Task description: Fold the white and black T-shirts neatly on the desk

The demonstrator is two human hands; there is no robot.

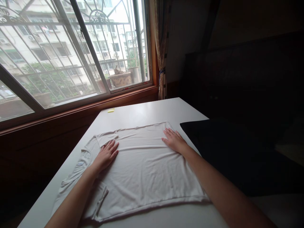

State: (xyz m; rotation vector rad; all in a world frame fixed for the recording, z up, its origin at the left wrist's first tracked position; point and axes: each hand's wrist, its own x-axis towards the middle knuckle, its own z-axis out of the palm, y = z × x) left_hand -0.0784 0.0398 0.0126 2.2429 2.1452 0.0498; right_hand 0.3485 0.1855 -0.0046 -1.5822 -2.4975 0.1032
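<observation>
A white short-sleeved T-shirt (142,171) lies spread flat on the white table, its neckline to the left and its hem to the right. Some wrinkles run across the body. My left hand (106,155) rests open on the shirt beside the far sleeve, fingers stretched toward the window. Near the far hem corner, my right hand (174,139) lies open with its palm down on the cloth. Nothing is gripped in either hand. My left forearm hides part of the shirt near the neckline and near sleeve.
The white table (142,110) carries a small yellow piece (110,110) near its far left corner. Black cloth (228,152) lies over the right edge. Behind stand a barred window (106,47) and a tied curtain (162,57). The right side is very dark.
</observation>
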